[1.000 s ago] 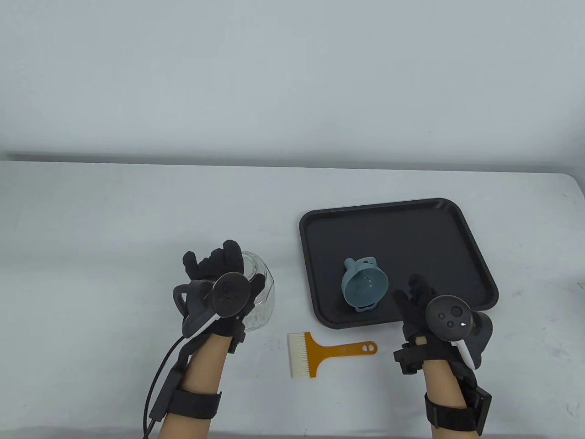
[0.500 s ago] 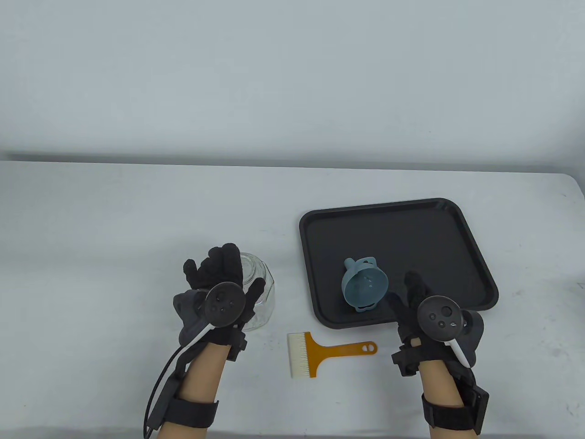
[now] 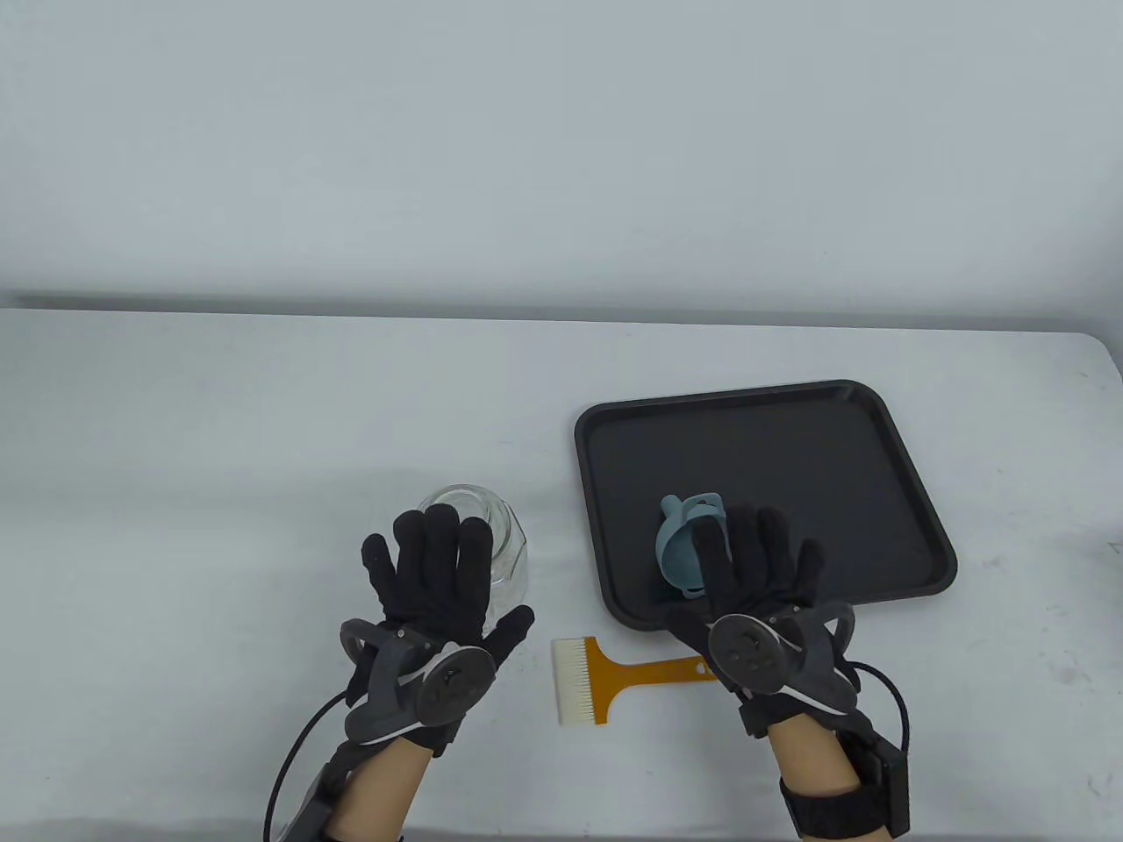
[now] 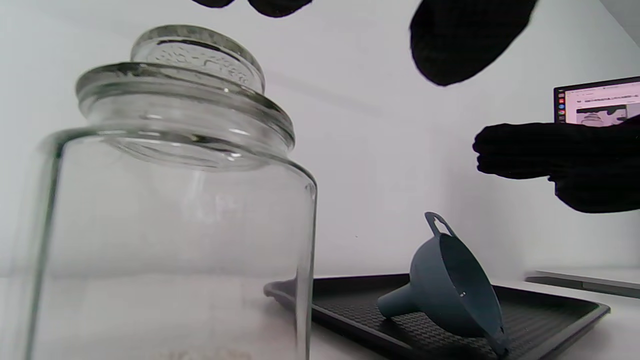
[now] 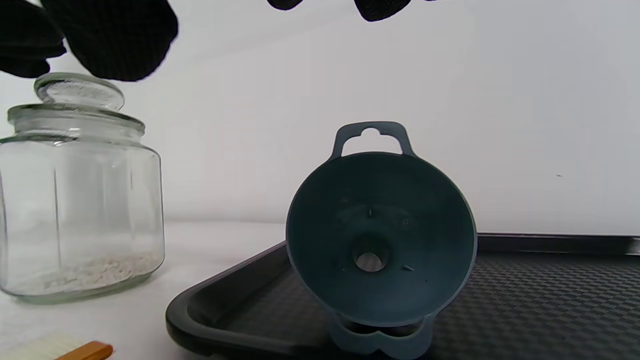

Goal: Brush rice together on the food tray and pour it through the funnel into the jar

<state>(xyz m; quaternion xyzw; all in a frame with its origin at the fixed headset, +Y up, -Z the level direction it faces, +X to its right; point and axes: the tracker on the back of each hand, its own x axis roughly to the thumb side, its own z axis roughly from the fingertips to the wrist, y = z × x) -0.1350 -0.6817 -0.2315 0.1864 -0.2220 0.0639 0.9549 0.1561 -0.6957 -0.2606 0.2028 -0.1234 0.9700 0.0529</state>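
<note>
text check | nothing readable anywhere tbh | laptop screen (image 4: 597,102) in left wrist view shows some writing, way too small and blurry to make out

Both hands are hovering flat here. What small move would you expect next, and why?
Probably the left hand comes down to lift the lid, which sits on the jar. The funnel lies on its side on the tray under the open right hand; it cannot sit in the jar's mouth until the lid is off.
</note>
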